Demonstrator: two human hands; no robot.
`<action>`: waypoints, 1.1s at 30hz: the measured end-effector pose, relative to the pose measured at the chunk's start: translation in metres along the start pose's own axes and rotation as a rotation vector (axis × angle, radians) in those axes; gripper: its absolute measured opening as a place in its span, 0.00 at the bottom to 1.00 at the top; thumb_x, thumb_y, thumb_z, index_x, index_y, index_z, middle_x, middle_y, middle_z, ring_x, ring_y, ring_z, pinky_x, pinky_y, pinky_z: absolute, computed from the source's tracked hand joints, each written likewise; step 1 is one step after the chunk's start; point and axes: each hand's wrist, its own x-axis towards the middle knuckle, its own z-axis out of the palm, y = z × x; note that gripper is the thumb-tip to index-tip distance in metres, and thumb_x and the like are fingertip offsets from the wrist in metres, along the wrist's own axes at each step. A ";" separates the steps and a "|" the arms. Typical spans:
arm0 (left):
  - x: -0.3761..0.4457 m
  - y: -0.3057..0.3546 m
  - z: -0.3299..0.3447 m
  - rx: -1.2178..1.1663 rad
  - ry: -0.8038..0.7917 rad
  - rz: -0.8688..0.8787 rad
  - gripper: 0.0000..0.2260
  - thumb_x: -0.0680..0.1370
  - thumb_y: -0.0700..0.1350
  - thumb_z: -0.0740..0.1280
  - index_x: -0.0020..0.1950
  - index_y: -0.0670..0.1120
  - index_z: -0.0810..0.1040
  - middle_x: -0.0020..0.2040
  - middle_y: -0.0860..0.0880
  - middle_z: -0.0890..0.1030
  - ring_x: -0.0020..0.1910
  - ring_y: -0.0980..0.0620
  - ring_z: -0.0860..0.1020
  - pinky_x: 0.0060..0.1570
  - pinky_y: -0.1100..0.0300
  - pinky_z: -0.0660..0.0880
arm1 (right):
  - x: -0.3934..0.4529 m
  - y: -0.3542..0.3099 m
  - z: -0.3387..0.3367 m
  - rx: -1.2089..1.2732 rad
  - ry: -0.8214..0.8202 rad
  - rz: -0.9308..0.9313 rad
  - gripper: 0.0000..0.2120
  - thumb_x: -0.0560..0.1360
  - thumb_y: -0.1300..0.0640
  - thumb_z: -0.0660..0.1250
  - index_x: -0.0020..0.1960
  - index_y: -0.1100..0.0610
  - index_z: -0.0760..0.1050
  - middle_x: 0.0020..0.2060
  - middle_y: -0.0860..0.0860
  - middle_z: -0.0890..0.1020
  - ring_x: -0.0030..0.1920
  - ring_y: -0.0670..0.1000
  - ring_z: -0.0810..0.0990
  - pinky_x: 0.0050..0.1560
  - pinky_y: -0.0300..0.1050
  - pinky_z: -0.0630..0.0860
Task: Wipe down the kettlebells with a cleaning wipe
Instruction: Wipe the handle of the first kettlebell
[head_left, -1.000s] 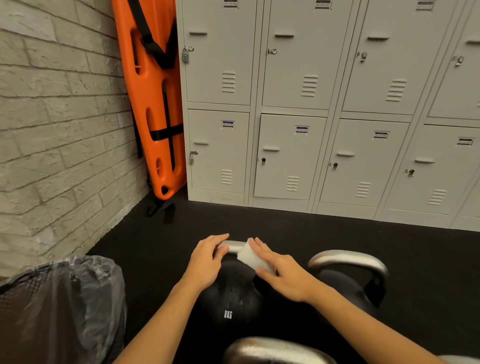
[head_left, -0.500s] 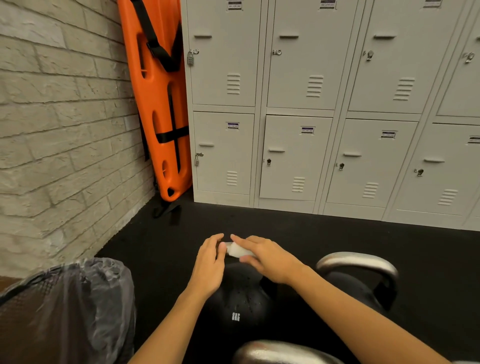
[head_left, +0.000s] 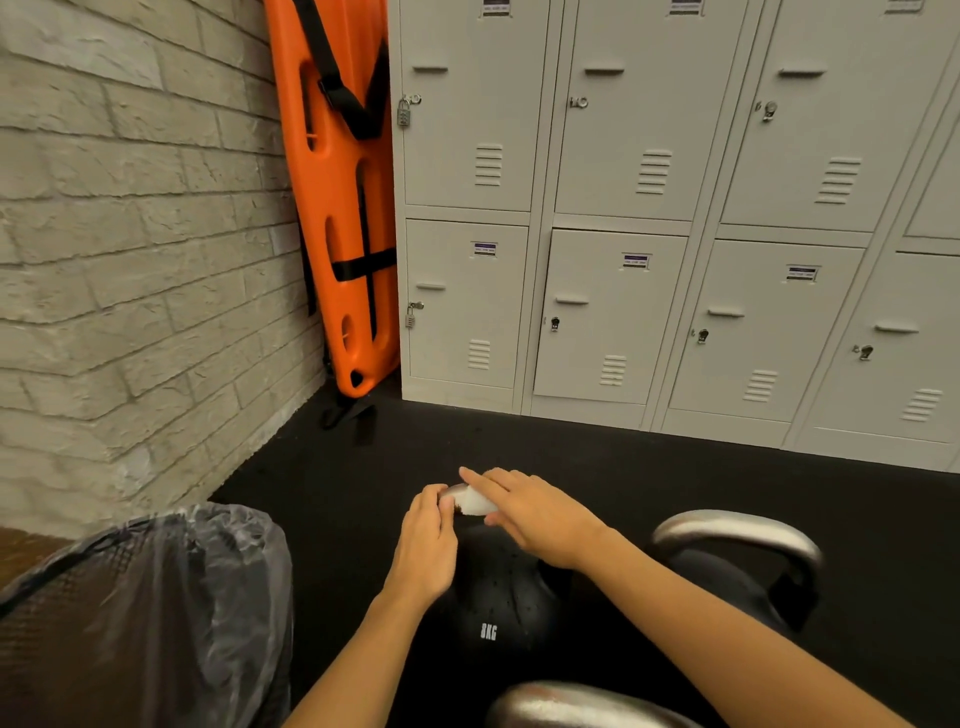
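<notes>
kettlebell (head_left: 498, 603) upright, handle crosswise; left hand (head_left: 426, 545) grips it, right hand (head_left: 530, 514) presses wipe (head_left: 475, 503).

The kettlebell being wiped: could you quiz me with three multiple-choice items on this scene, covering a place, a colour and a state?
1. Where is the orange board?
A. flat on the floor
B. leaning in the corner by the lockers
C. inside the bin

2. What colour is the wipe?
A. white
B. blue
C. green

3. What is the right hand doing?
A. hanging idle
B. opening a locker
C. pressing the wipe on the kettlebell handle

Answers: 1 B, it stands between brick wall and lockers; 2 A, it shows white; 3 C, fingers cover the wipe there.
</notes>
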 end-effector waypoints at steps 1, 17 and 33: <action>-0.001 -0.002 -0.001 0.003 0.009 -0.017 0.14 0.83 0.48 0.50 0.64 0.49 0.70 0.58 0.49 0.74 0.54 0.56 0.73 0.53 0.60 0.70 | -0.004 0.002 -0.001 0.036 0.006 -0.008 0.30 0.83 0.53 0.57 0.79 0.48 0.47 0.75 0.50 0.64 0.70 0.51 0.68 0.71 0.48 0.64; -0.002 0.002 -0.056 0.192 0.239 -0.149 0.21 0.75 0.32 0.61 0.64 0.49 0.67 0.61 0.48 0.72 0.59 0.50 0.71 0.61 0.50 0.69 | 0.052 -0.041 0.005 -0.430 -0.083 -0.276 0.25 0.76 0.61 0.66 0.72 0.58 0.65 0.68 0.57 0.72 0.66 0.58 0.70 0.63 0.55 0.70; -0.015 0.072 -0.001 0.003 0.069 0.217 0.18 0.83 0.47 0.55 0.72 0.51 0.64 0.70 0.53 0.69 0.68 0.55 0.68 0.67 0.57 0.65 | -0.024 0.002 -0.006 0.214 0.232 0.074 0.13 0.80 0.57 0.63 0.64 0.55 0.74 0.58 0.52 0.80 0.57 0.51 0.78 0.59 0.50 0.75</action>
